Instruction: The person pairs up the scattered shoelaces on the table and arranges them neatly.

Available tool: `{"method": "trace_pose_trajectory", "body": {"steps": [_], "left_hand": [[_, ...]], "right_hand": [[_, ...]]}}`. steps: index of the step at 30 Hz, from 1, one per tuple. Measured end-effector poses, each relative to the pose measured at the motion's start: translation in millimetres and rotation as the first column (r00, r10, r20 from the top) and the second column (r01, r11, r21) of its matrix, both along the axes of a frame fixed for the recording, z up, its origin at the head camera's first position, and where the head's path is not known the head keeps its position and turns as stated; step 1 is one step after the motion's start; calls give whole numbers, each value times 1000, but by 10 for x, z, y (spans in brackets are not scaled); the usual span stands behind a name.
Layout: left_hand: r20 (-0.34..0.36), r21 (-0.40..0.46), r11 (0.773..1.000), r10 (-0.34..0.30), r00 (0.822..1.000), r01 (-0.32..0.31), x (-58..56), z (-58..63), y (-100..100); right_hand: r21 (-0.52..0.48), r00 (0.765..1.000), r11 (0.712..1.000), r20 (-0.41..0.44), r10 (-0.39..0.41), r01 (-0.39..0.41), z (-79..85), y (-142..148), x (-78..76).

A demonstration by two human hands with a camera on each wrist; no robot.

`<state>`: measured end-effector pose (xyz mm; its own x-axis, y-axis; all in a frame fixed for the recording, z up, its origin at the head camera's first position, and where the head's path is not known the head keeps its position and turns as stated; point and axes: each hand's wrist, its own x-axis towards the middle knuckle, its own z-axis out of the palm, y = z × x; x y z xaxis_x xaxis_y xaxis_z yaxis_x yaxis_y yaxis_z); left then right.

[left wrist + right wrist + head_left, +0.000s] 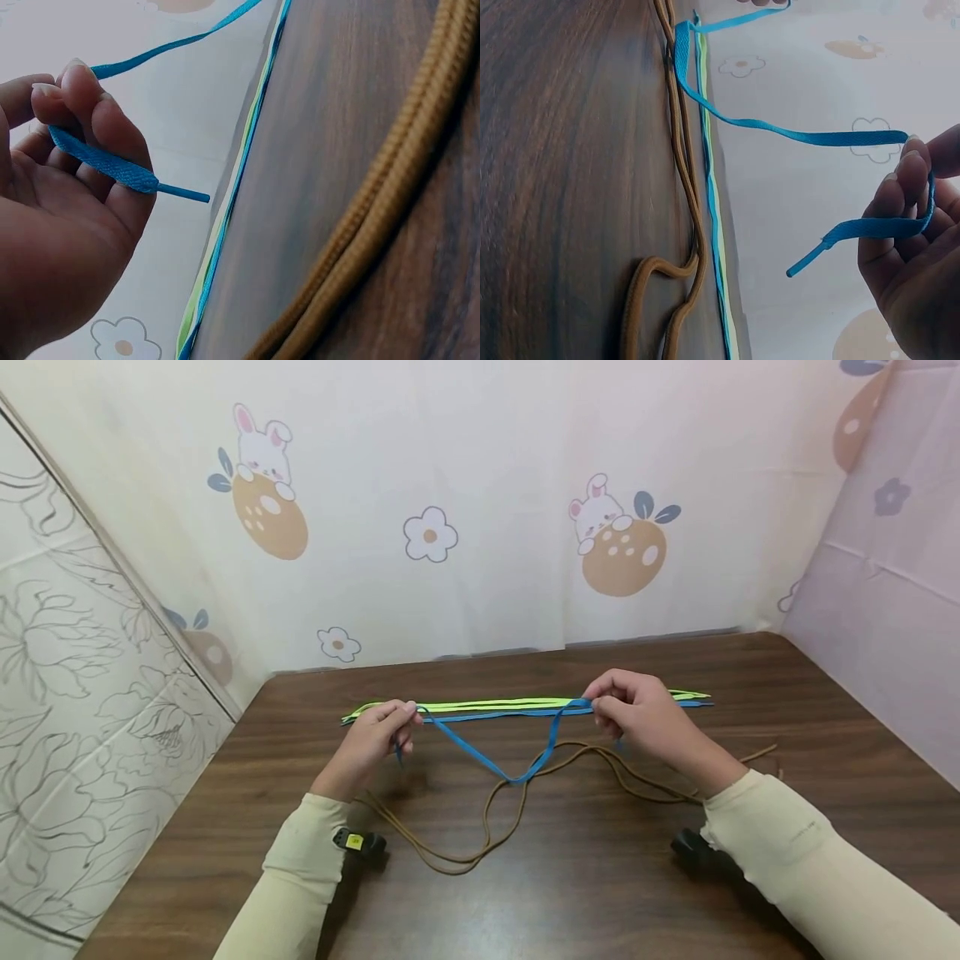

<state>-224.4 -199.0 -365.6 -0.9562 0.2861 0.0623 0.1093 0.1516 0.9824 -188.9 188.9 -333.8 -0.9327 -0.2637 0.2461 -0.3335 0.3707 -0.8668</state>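
A person's two hands hold a flat blue lace [467,746] between them above a dark wood-grain table [570,897], the strip dipping in a loose V. The left hand [378,729] pinches near one end between thumb and fingers, and a short tail crosses the palm side to finish in a free blue tip [184,193]; the right hand [637,710] grips near the opposite end in like fashion, its own slim tip [806,259] jutting loose. The lace's long axis runs left to right, hand to hand, so the relation that seems to count is the span between the two grips, with the low point of the sag between them, a little nearer the right. Seen from above, that low point overlaps a looped brown cord [371,195] on the table; whether they touch cannot be told. Beyond, toward the table's back edge, a neon-yellow lace [487,704] and a second blue lace [487,717] lie stretched side by side. No brand or wording is legible: a yellow label [354,841] on the black device [375,847] at the left wrist is too small to read.
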Motion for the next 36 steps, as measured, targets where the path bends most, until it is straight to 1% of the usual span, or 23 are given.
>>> {"method": "trace_pose_trajectory", "body": {"steps": [9, 15, 20, 23, 27, 33, 36], "left_hand": [[13, 27, 1000, 10, 1000, -11, -14, -6, -50], [51, 47, 998, 40, 998, -43, -22, -4, -69], [71, 62, 996, 65, 995, -69, -36, -17, -88], [76, 76, 994, 67, 995, -73, -45, -30, -105], [90, 108, 990, 79, 993, -88, -57, -44, -119], [121, 151, 980, 113, 986, -131, -84, -55, -134], [126, 175, 972, 135, 983, -156, -95, -54, -137]], "right_hand": [[3, 999, 999, 6, -42, 42, -15, 89, -49], [-8, 998, 998, 6, -61, 61, -13, 142, -79], [-7, 997, 997, 11, -76, 76, -22, 187, -99], [-2, 996, 996, 8, -87, 87, -26, 211, -113], [4, 995, 995, 2, -103, 103, -20, 254, -133], [14, 990, 990, 25, -139, 138, -2, 357, -162], [24, 987, 987, 30, -157, 156, -12, 425, -193]]}}
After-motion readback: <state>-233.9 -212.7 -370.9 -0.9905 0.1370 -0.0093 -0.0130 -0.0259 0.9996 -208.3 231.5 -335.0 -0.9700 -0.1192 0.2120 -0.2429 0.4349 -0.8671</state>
